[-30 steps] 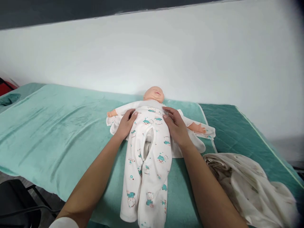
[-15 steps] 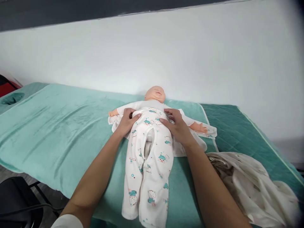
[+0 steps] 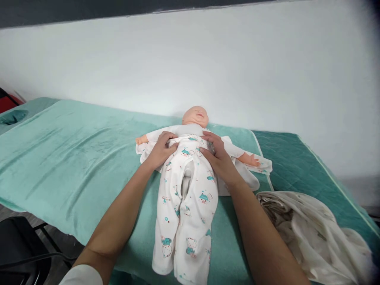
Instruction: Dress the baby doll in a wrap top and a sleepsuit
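Observation:
A baby doll [image 3: 194, 116] lies on its back, arms spread, in a white long-sleeved top. White baby pants [image 3: 190, 202] with teal and pink bear and house prints cover its lower body, with a slit at the crotch. My left hand [image 3: 163, 150] holds the waist of the pants on the left side, its thumb on the front. On the opposite side, my right hand [image 3: 218, 156] has the waistband between thumb and fingers. Some fingertips are hidden against the doll's sides. A white printed garment [image 3: 236, 174] is spread under the doll's torso and arms.
A light teal blanket [image 3: 74, 158] covers the bed, over a darker green quilted cover [image 3: 287, 158] at right. A crumpled cream cloth [image 3: 314, 237] lies at the right front. A white wall [image 3: 148, 67] stands behind; a black chair [image 3: 22, 245] is at lower left.
Both hands have shifted slightly upward along the waist, and their fingers lie straighter over the waistband. The doll and pants stay almost in place; the view has tilted slightly.

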The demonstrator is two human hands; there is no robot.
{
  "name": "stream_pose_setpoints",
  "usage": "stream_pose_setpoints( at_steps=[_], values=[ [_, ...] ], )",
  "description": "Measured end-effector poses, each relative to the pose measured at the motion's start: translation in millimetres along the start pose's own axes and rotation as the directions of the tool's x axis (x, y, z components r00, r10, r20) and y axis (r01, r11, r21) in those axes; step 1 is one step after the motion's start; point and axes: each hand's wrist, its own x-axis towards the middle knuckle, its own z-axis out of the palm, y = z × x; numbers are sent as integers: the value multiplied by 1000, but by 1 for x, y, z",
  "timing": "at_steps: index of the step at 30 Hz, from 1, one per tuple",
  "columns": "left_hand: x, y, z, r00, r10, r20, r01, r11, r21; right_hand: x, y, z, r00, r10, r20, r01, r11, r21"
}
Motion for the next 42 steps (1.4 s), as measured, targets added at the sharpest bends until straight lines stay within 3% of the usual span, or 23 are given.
stream_pose_setpoints(
  at_steps=[4,8,19,23,26,29,36,42],
  values=[
    [-1,-1,-1,999,28,24,-27,1000,-12,0,0,1,1000,8,-27,-8,1000,-9],
    [-5,3,-2,996,31,85,-30,999,-11,0,0,3,994,-76,-74,70,994,-78],
    [-15,2,2,991,129,-44,-118,974,195,-9,-18,4,969,-238,-63,207,926,-316],
    [-17,-8,1,980,186,-76,-162,954,251,-32,-31,4,950,-288,-119,254,937,-240],
    [-18,-14,0,971,218,-100,-181,939,292,-54,-38,4,951,-196,-239,190,981,-47],
    [-19,-17,0,970,214,-117,-166,931,325,-68,-36,5,963,-133,-232,142,990,23],
    [-19,-13,2,973,143,-180,-105,974,202,-64,-24,22,983,-2,-185,-34,981,-190],
    [-28,1,2,983,157,-91,-146,982,117,-59,-18,30,962,32,-271,-125,934,-335]
  ],
)
